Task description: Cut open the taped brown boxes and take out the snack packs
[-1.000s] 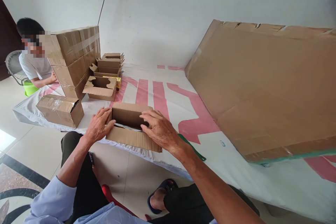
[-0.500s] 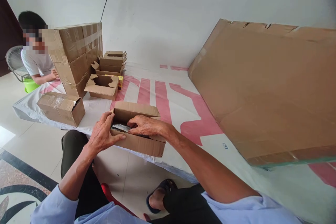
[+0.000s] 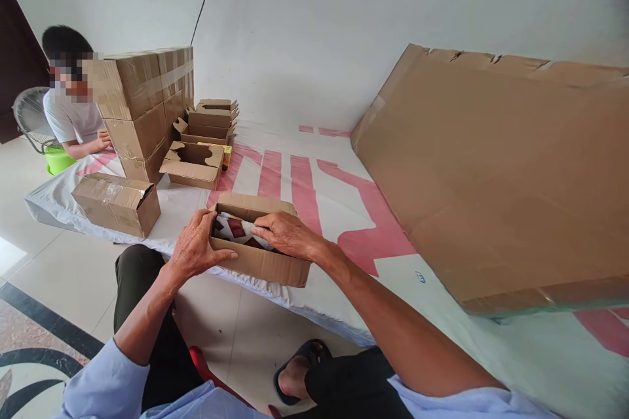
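A small open cardboard box [image 3: 268, 265] sits at the near edge of a white and pink sheet [image 3: 314, 183]. My left hand [image 3: 194, 249] grips the box's left end, thumb along the front wall. My right hand [image 3: 287, 234] reaches into the box and pinches a white and dark red packet [image 3: 233, 228] that stands partly raised inside it. The bottom of the box is hidden by the packet and my hand.
A large flat cardboard sheet [image 3: 501, 170] leans on the right. A taped box [image 3: 116, 204] lies to the left. Behind it stand stacked sealed cartons [image 3: 142, 108] and several open small boxes [image 3: 194, 163]. Another person [image 3: 71, 108] sits at the far left.
My right hand went from the box's front rim into the box and lifted the packet, showing its red print. My left hand shifted onto the front left corner.
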`<state>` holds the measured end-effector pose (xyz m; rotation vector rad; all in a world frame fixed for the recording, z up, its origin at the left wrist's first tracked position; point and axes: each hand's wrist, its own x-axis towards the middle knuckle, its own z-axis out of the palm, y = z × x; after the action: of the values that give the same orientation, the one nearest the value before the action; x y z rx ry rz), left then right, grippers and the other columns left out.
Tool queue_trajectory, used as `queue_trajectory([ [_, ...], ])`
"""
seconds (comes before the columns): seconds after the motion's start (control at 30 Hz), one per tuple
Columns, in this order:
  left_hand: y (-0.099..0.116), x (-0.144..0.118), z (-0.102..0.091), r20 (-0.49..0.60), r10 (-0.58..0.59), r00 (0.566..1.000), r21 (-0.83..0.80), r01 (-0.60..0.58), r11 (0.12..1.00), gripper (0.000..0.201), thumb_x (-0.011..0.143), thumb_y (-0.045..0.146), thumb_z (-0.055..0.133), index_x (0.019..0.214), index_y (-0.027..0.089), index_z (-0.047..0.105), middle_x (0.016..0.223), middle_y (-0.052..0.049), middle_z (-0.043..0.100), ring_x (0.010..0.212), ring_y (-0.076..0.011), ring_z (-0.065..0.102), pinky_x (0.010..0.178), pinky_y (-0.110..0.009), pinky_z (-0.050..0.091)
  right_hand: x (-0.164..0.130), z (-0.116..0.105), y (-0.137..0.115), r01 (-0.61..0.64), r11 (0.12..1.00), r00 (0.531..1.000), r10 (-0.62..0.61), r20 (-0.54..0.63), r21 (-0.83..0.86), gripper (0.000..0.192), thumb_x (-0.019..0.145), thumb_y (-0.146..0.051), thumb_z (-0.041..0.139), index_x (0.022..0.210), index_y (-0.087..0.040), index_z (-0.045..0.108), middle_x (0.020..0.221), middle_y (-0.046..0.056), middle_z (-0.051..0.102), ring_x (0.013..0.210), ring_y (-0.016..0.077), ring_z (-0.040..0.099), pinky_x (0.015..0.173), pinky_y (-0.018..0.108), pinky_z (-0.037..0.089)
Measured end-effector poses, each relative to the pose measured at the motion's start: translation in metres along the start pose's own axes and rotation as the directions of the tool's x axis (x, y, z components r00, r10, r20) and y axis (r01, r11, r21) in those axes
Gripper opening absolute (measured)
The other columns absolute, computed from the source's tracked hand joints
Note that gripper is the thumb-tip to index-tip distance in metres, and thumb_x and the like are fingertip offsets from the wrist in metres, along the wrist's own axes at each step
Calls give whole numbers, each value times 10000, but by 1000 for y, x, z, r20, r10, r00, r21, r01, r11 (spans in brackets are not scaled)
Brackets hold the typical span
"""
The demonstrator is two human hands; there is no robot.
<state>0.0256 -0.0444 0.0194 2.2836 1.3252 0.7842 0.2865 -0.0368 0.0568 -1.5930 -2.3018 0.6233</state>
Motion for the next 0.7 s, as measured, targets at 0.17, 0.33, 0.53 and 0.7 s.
queue_trajectory([
  [0.17,2,1,-2,14,-27,1000,1,27,1000,846,751,514,940,1466,277,553,1534,-131,541,1339,-383,633,1084,-531,562,-20,-18,3,80,962,972,-16,-236,262,462,993,-539,512,659,-246,383,633,-48,356,615,129,327,592,297,280],
  [0.33,2,3,-7,30,-33,999,-11,34,999,919,760,527,928,1537,285,502,1475,-130,574,1336,-386,623,1099,-559,538,-29,-27,3,146,886,905,59,-420,439,599,930,-724,577,648,-268,311,628,-61,262,603,118,245,538,288,235],
  [0.53,-5,11,-15,19,-5,1000,-44,5,999,834,799,625,864,1467,217,575,1396,-157,635,1295,-390,638,1109,-568,523,-24,-18,5,183,807,832,176,-526,561,625,901,-772,627,638,-258,386,610,-56,322,604,124,294,542,286,257],
  [0.7,-3,23,-26,-2,49,999,-153,-49,987,741,855,638,810,1443,226,626,1386,-155,702,1302,-387,651,1157,-575,485,-13,-7,9,237,710,780,268,-566,663,609,865,-780,680,644,-259,452,591,-44,419,595,137,367,538,290,330],
])
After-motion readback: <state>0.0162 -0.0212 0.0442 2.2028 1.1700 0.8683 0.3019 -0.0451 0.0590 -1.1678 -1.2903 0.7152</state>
